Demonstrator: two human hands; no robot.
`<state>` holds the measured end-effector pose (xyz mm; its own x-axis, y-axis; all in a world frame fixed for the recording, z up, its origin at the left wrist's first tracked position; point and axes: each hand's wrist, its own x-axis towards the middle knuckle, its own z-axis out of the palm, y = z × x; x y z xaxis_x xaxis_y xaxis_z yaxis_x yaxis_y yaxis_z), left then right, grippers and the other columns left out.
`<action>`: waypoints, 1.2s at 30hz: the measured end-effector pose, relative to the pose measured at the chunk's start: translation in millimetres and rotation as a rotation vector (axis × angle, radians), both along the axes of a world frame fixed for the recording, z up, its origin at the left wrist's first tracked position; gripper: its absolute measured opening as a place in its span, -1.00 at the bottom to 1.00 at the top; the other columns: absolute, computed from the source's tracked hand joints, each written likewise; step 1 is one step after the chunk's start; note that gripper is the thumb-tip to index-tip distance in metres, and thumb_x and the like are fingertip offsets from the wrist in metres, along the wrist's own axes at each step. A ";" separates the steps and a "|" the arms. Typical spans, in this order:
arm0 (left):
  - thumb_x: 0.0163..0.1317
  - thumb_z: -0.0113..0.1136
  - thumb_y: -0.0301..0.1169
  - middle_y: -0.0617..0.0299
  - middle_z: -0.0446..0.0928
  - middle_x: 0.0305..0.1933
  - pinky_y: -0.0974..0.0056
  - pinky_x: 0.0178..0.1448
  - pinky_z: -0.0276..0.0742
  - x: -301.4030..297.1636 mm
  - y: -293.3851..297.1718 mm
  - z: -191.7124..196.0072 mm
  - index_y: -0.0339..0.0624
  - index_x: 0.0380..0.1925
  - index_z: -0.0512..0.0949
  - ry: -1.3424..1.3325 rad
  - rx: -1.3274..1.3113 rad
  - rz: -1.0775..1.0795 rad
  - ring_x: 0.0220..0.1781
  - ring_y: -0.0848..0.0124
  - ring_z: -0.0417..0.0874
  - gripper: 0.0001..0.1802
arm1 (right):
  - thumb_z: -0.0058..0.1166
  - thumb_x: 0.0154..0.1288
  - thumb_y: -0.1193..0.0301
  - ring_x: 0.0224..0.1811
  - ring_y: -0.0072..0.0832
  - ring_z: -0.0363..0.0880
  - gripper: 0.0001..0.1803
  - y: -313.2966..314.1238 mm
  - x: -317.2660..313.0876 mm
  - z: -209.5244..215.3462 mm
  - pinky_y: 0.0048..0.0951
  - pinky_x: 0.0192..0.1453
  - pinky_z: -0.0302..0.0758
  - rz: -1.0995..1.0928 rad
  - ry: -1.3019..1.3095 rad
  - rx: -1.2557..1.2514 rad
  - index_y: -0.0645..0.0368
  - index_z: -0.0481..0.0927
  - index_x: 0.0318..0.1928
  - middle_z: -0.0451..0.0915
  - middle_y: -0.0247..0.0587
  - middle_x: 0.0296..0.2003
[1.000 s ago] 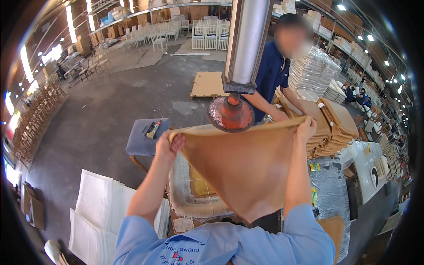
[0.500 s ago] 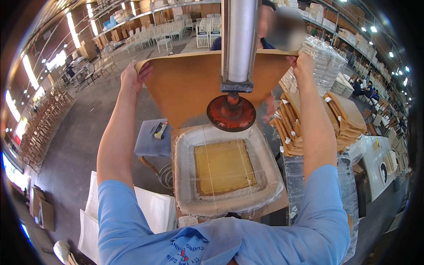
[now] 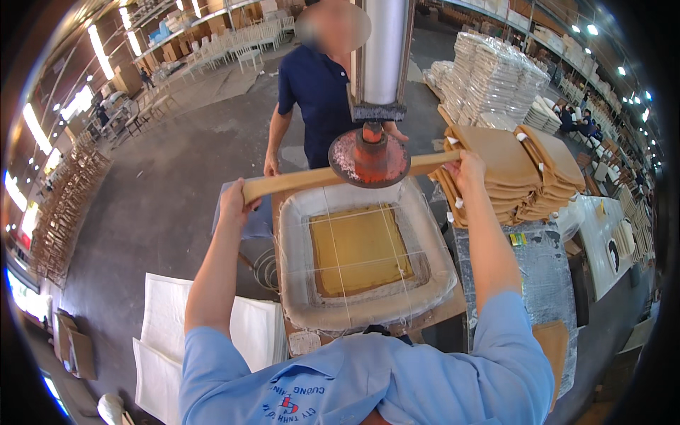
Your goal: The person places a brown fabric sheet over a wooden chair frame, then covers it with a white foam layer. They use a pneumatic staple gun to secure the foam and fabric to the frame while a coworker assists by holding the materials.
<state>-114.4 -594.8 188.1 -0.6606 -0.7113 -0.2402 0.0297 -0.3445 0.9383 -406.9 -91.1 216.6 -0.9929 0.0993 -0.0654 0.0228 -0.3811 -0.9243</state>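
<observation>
I hold a tan wooden seat board [image 3: 297, 182] level in front of me, seen edge-on. My left hand [image 3: 232, 200] grips its left end and my right hand [image 3: 468, 167] grips its right end. The board passes behind a round red press head [image 3: 369, 156] that hangs from a shiny metal cylinder [image 3: 383, 53]. Below it lies a white padded seat cushion [image 3: 297, 234] with a yellow-brown square centre [image 3: 360, 248] and thin crossing strings.
A person in a dark blue shirt [image 3: 316, 92] stands across the bench. A stack of tan seat boards [image 3: 524, 173] sits to the right, wrapped white stacks [image 3: 492, 74] farther back. White foam sheets [image 3: 166, 333] lie at lower left. Chair frames [image 3: 60, 212] line the left.
The board was hanging in front of me, then raised high and tilted; now it is lowered flat and edge-on under the press head. The cushion below came into full view.
</observation>
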 end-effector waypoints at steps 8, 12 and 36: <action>0.71 0.13 -0.23 0.21 0.76 0.01 0.23 0.22 0.66 160.3 73.6 -132.1 -0.31 0.01 0.69 -0.186 0.002 -0.033 0.07 0.41 0.77 -0.67 | 0.10 0.72 0.35 -0.36 -0.37 0.76 -0.85 90.5 159.6 -164.9 -0.23 -0.25 0.80 -0.006 -0.300 0.130 0.15 0.59 0.08 0.76 -0.15 -0.22; 0.72 0.14 -0.21 0.17 0.77 0.05 0.24 0.27 0.63 195.7 116.5 -166.0 -0.37 0.08 0.68 -0.257 0.057 -0.044 0.10 0.41 0.76 -0.62 | 0.11 0.72 0.34 -0.40 -0.39 0.74 -0.85 129.7 211.8 -204.1 -0.27 -0.31 0.79 -0.047 -0.408 0.193 0.15 0.57 0.06 0.76 -0.17 -0.24; 0.75 0.15 -0.25 0.28 0.74 -0.10 0.33 0.10 0.64 268.8 168.5 -223.7 -0.28 -0.07 0.68 -0.227 0.153 -0.044 -0.08 0.53 0.69 -0.69 | 0.08 0.74 0.33 -0.30 -0.44 0.75 -0.80 178.4 304.7 -246.4 -0.28 -0.25 0.75 -0.083 -0.672 0.346 0.18 0.60 0.15 0.76 -0.21 -0.15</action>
